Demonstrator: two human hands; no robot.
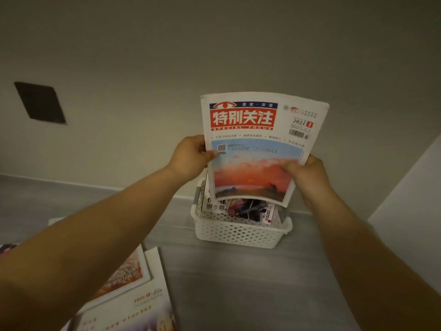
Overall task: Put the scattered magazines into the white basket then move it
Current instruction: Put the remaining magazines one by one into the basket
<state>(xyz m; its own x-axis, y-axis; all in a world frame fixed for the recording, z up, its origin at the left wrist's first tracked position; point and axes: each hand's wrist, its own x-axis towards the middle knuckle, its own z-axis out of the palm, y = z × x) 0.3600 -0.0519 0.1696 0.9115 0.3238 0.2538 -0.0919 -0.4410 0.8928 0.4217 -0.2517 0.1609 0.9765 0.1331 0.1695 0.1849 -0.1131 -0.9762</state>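
Observation:
A white perforated basket [238, 231] stands on the grey floor near the wall, with magazines [248, 210] standing inside it. Above it I hold a magazine [257, 149] upright, with a red title block and a sunset picture on its cover. My left hand [189, 156] grips its left edge and my right hand [307, 172] grips its right edge. Its lower edge hangs just over the basket's opening and hides the basket's back part.
More magazines [128, 283] lie on the floor at the lower left, partly under my left forearm. A dark square plate [40, 102] is set in the wall at the left. A pale wall or panel [410, 199] rises at the right.

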